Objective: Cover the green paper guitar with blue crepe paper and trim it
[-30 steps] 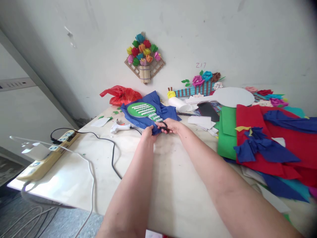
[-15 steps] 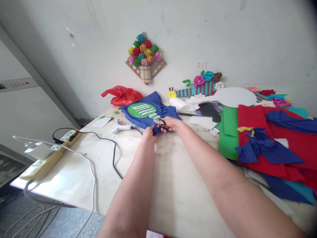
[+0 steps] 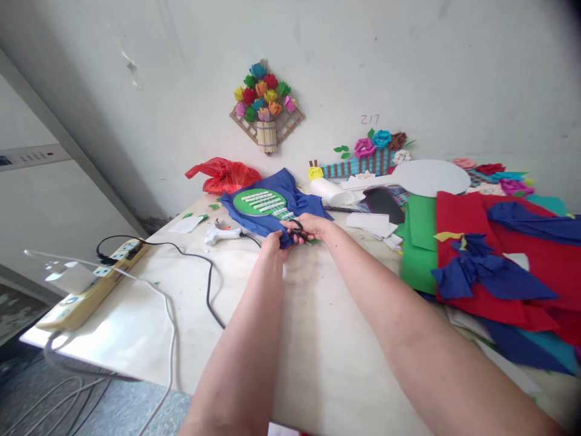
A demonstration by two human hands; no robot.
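Note:
A sheet of blue crepe paper (image 3: 290, 189) lies on the table in front of me. On it rests a green paddle-shaped piece (image 3: 242, 203) with a round body, a narrow neck and white strips across it. My left hand (image 3: 273, 241) is closed on the near edge of the blue paper. Black-handled scissors (image 3: 297, 229) sit in my right hand (image 3: 314, 226), close to the neck end of the green piece. The blades are hidden, so I cannot tell how far apart they are. A small green scrap shows just under my right hand.
Left of the paper are a white glue gun (image 3: 222, 232) with a black cord and a power strip (image 3: 91, 287). A red plastic bag (image 3: 224, 175) lies behind. To the right are a white paddle-shaped board (image 3: 431, 177), a phone (image 3: 384, 204) and stacked green and red sheets (image 3: 417, 242).
The view shifted slightly at first, then held almost still. Both hands stay at the neck end of the green piece, with the scissors and blue paper still held.

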